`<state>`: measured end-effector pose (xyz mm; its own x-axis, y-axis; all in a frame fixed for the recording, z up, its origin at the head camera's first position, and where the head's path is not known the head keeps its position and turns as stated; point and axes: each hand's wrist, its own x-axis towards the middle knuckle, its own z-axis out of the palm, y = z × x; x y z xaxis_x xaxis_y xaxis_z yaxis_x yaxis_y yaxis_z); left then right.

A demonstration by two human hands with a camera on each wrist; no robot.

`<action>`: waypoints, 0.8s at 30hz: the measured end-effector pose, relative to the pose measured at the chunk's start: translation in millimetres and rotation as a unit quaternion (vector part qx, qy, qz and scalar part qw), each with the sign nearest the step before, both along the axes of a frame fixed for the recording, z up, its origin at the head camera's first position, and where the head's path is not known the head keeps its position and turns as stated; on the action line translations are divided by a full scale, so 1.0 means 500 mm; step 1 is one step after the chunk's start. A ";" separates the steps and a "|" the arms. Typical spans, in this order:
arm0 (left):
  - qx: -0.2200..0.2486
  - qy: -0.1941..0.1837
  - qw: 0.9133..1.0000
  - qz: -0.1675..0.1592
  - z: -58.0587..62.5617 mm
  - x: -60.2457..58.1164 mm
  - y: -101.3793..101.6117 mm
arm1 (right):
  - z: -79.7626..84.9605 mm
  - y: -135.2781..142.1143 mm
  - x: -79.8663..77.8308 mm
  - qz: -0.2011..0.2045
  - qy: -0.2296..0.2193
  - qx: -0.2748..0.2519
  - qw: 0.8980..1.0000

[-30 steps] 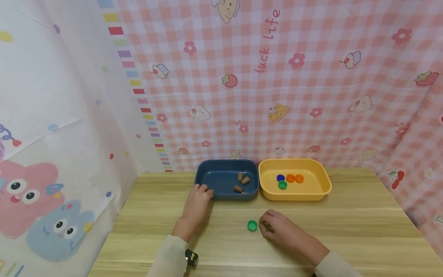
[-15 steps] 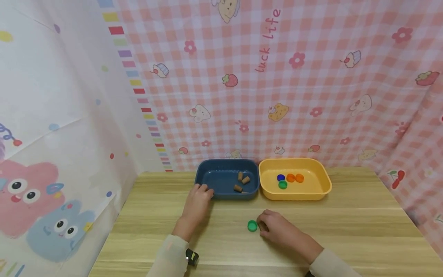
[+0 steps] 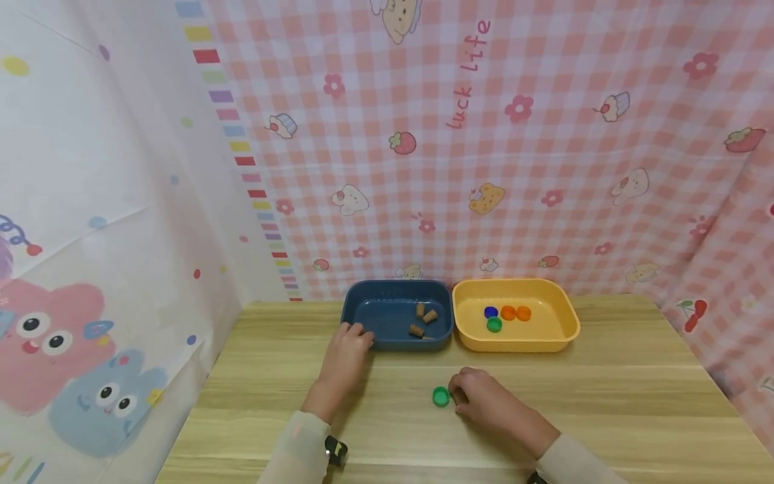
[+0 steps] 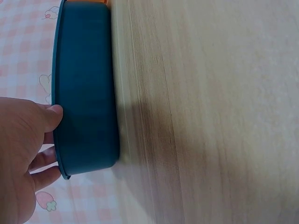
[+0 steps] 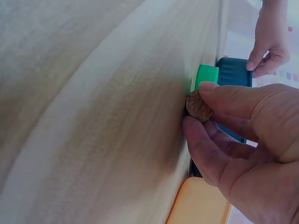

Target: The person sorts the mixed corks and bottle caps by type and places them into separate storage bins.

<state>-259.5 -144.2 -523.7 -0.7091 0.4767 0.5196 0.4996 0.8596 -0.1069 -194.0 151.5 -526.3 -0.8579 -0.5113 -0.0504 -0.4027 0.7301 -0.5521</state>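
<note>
My left hand grips the rim of the dark blue tray at its near left corner, thumb outside and fingers over the edge. Several brown corks lie in that tray. On the table my right hand pinches another cork between thumb and fingers. Its round end shows in the right wrist view, while the hand mostly hides it from the head. Just left of those fingertips sits a green bottle cap, very near the cork; whether they touch I cannot tell.
Against the blue tray's right side stands a yellow tray. Inside it are a blue cap, a green cap and two orange caps. A checked pink cloth hangs behind the wooden table.
My right hand has shifted slightly left with the cork, closer to the green cap, and the cork is now less visible from the head. The left hand stays on the blue tray.
</note>
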 end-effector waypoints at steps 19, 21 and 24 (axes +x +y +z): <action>0.002 0.002 1.000 -0.004 -0.001 -0.002 -0.001 | 0.002 -0.005 0.001 -0.016 -0.002 0.006 1.000; 0.001 0.001 1.000 -0.004 -0.001 -0.002 -0.001 | 0.000 -0.004 0.002 -0.023 -0.006 0.001 1.000; 0.001 -0.001 1.000 -0.003 -0.003 -0.003 -0.002 | -0.002 -0.002 0.003 -0.028 -0.012 -0.007 1.000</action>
